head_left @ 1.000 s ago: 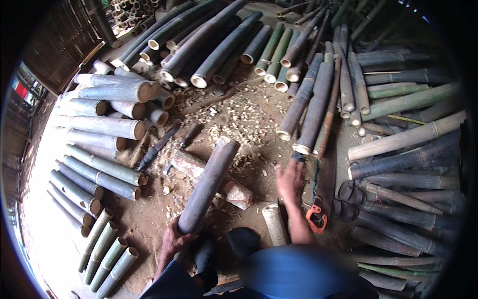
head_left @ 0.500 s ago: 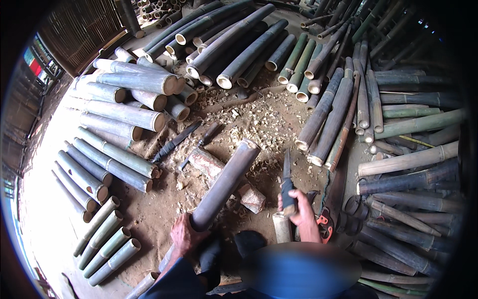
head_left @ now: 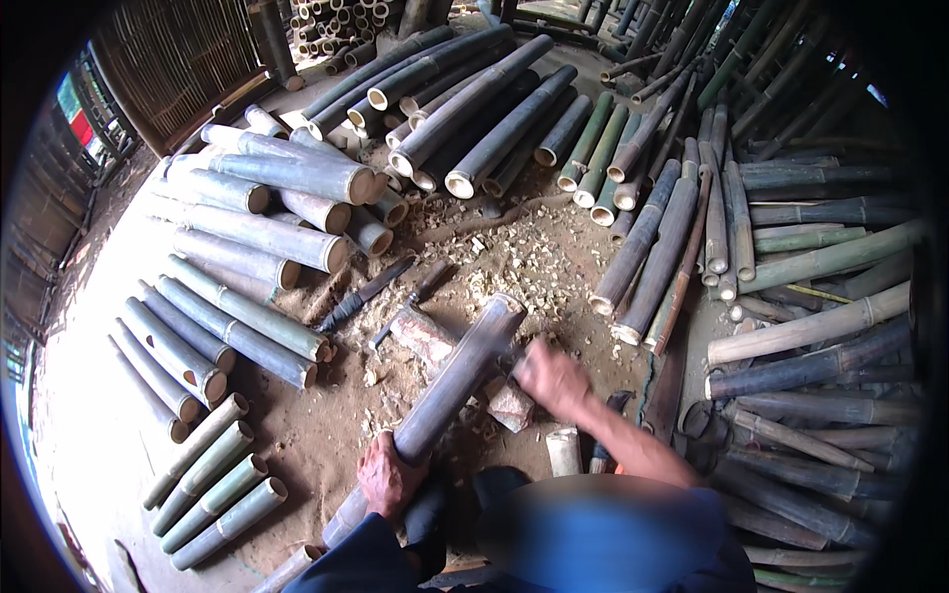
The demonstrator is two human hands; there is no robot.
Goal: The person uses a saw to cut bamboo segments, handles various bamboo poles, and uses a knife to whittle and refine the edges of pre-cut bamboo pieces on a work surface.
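A long grey-green bamboo pole (head_left: 450, 385) lies tilted across a pale wooden block (head_left: 420, 334), its cut end pointing away from me. My left hand (head_left: 388, 476) grips the pole near its lower end. My right hand (head_left: 550, 377) is blurred by motion just right of the pole's upper part. Its fingers look closed on a dark chopping blade that shows only as a smear against the pole.
A long knife (head_left: 364, 295) and a second dark tool (head_left: 427, 284) lie on the dirt among wood chips (head_left: 514, 252). Cut bamboo lengths (head_left: 252, 232) are stacked left. Longer poles (head_left: 494, 109) lie ahead and more poles (head_left: 811, 326) lie right. A short bamboo stub (head_left: 564, 451) stands by my knee.
My right hand picked a dark blade off the ground at the right, raised it, and has now swung it down toward the pole's upper part. My left hand has stayed on the pole.
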